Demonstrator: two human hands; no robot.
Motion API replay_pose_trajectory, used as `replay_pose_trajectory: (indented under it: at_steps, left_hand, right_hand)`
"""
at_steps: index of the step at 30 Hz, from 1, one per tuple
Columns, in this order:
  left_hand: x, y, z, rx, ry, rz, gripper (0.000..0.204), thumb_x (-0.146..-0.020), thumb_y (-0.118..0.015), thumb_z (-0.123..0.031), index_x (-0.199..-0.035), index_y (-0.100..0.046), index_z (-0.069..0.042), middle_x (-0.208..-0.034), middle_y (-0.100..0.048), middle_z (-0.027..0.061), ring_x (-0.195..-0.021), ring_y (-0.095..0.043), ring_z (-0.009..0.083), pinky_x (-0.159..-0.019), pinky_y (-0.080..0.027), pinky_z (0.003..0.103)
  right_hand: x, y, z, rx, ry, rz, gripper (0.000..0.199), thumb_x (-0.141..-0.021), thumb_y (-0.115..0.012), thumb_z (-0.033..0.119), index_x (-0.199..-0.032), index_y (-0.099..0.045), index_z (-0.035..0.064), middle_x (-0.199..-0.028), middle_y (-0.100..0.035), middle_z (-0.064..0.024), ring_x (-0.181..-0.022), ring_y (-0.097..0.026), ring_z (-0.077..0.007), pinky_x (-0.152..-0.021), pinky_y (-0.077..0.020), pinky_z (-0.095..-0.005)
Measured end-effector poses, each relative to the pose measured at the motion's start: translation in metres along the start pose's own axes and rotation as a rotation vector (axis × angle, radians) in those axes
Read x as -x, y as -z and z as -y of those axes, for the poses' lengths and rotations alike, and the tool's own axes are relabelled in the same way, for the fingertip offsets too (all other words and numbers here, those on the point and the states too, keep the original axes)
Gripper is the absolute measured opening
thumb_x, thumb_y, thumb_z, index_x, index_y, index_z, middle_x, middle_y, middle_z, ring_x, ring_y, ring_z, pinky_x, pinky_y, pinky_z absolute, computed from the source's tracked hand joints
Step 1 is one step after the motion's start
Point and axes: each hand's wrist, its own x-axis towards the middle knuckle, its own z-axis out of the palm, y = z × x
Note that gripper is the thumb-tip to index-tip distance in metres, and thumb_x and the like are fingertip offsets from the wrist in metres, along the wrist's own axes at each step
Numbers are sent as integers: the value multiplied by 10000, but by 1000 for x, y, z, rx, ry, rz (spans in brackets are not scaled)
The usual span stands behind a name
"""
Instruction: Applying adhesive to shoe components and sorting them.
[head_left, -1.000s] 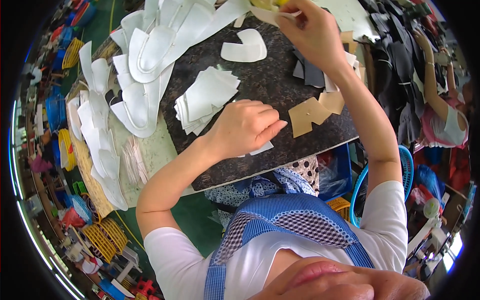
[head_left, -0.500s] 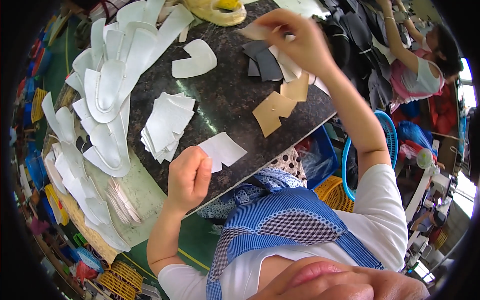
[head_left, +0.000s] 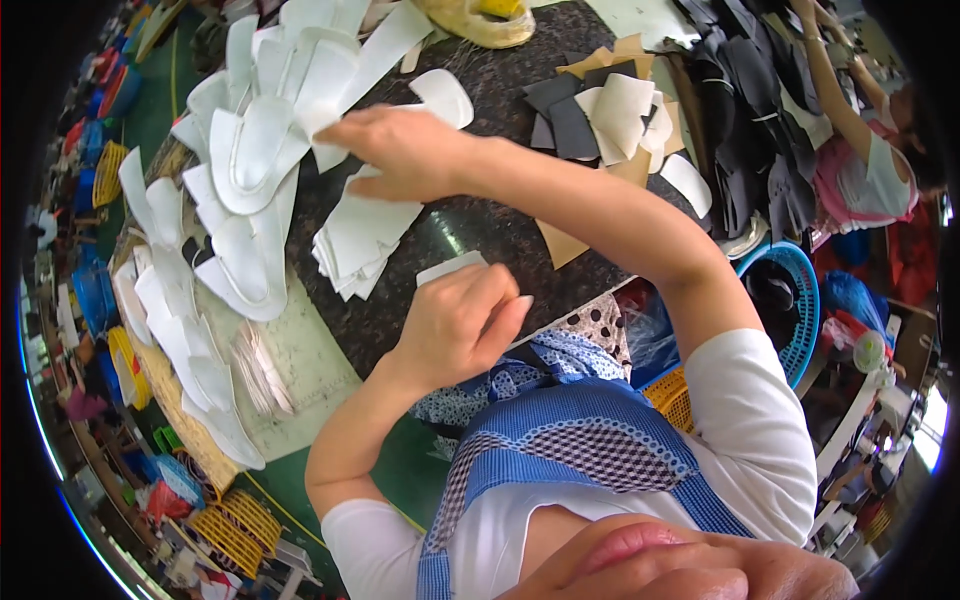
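My left hand (head_left: 462, 322) is closed near the front edge of the dark speckled tabletop. What its curled fingers hold, if anything, is hidden. Just beyond its knuckles shows the edge of a flat white piece (head_left: 450, 267). My right hand (head_left: 405, 152) reaches across to the left, fingers stretched and thumb apart, over a stack of notched white pieces (head_left: 362, 240). A bit of white material (head_left: 328, 157) shows under its fingertips; whether they touch it is unclear. Behind this hand, a curved white piece (head_left: 447, 97) is partly covered.
Layered white shoe-shaped pieces (head_left: 250, 150) spread along the left. A bundle of pale strips (head_left: 262, 370) lies nearer. Grey, cream and tan pieces (head_left: 620, 115) pile up at the far right, beside black pieces (head_left: 745, 100). A blue basket (head_left: 800, 320) stands below; another person works beyond.
My right hand has swung from the far-right pile to the left, above the white stack. My left hand has shifted right, now covering most of the notched white piece. The view has shifted slightly.
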Motion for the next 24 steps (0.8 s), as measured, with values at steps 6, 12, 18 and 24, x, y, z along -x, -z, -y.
replay_pose_trajectory:
  at_steps: [6,12,18,24]
  left_hand:
    - [17,28,22,-41,128,23,268,-946,-613,-163,-734,-652,-4,-745,-679,89,-658,-606,244,-634,-460,339]
    - [-85,-16,42,-148,-285,47,320,-974,-585,-270,-1154,-613,-6,-1188,-629,164,-1090,-612,336,-918,-491,417]
    - [-112,-25,46,-273,-144,60,357,-943,-634,-210,-1232,-563,-13,-1184,-580,172,-1061,-622,345,-906,-511,405]
    - [-111,-22,52,-170,-79,-45,302,-887,-618,-100,-1171,-573,-8,-1125,-616,158,-1054,-616,342,-899,-505,417]
  right_hand:
    - [76,91,-15,212,-74,-291,531,-774,-753,265,-1251,-589,101,-1086,-655,-116,-1100,-586,-327,-935,-500,-413]
    - [169,133,-40,599,-312,-295,405,-788,-718,129,-1183,-637,96,-1166,-641,-106,-1094,-616,-304,-898,-517,-376]
    - [203,166,-37,695,-291,-557,271,-793,-621,38,-1047,-695,97,-1043,-698,-68,-915,-673,-280,-733,-561,-355]
    - [248,152,-12,573,-333,-291,379,-703,-657,30,-1071,-697,111,-1255,-614,-113,-1248,-503,-335,-1020,-437,-447]
